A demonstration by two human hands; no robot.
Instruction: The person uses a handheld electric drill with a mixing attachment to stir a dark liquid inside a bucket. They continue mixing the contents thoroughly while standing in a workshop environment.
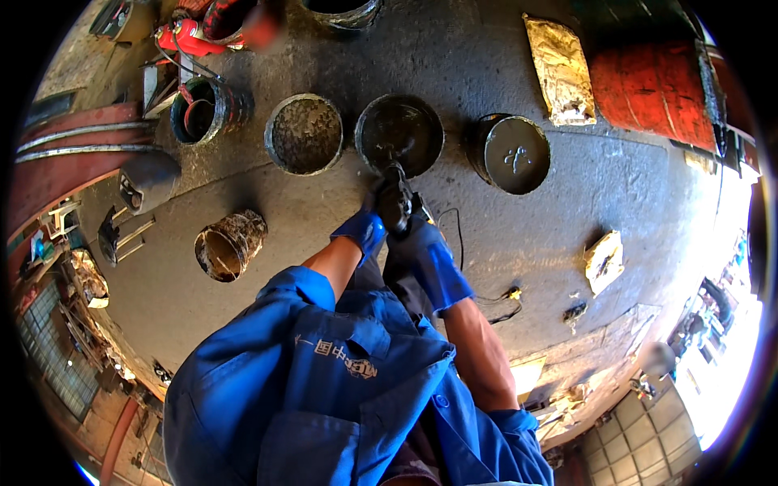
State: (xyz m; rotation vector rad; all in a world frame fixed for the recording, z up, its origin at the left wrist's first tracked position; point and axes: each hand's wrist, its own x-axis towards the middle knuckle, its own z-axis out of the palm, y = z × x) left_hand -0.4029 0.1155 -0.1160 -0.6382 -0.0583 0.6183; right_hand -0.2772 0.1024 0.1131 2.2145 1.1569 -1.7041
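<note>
Gripping one black tool [395, 207], two gloved hands [364, 230] [423, 248], three buckets [269, 139] [442, 134] [479, 154] ahead

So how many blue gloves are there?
2. One is on the left hand and one is on the right hand, both close to the dark tool. More gloves could be hidden from view.

Your R hand [423, 245] grips blk tool [395, 204], nose over ctr bucket [439, 139]'s near rim. Your L hand [367, 230]'s at tool's side, grip unclear. L bucket [268, 136] crusty inside, R bucket [476, 154] w/ dark liq [506, 174].
</note>
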